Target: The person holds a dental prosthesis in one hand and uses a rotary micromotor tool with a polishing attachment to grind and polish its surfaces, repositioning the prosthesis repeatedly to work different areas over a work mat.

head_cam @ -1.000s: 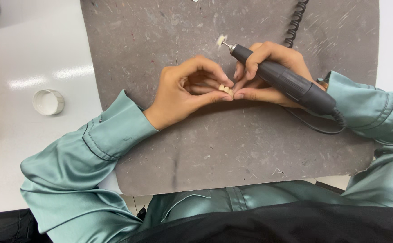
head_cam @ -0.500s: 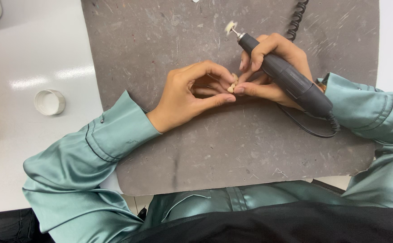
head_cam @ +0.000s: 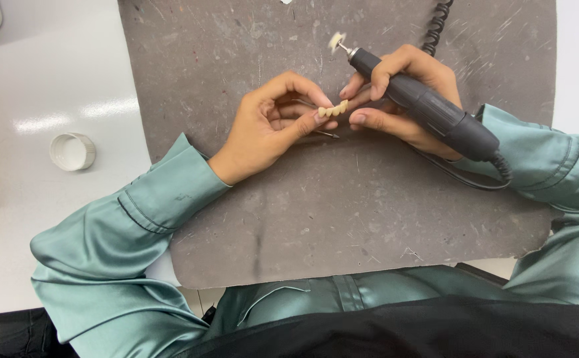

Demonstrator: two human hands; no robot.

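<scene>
Cream-coloured and ridged like a short row of teeth, the small dental piece (head_cam: pixel 333 110) sits pinched between the fingertips of both hands, just above the middle of the grey work mat (head_cam: pixel 342 219). The left hand (head_cam: pixel 273 129) closes thumb and forefinger on one end of it; a thin metal pin (head_cam: pixel 326 134) shows just under those fingers. The right hand (head_cam: pixel 402 99) touches the other end with its thumb and a fingertip while the remaining fingers wrap the dark rotary handpiece (head_cam: pixel 422 106), whose small white polishing wheel (head_cam: pixel 336 42) points up and away from the piece, well clear of it. A coiled cord (head_cam: pixel 437 25) runs off the top edge of the mat, and a cable loops back along the right sleeve.

The piece is tiny and held only at its tips, so a slack pinch could likely let it drop onto the mat. With the right hand doing two jobs, the handpiece may twist in the grip, and its wheel could graze a finger.

A white bottle cap (head_cam: pixel 72 151) lies well apart on the pale table (head_cam: pixel 31 79) to the left.
</scene>
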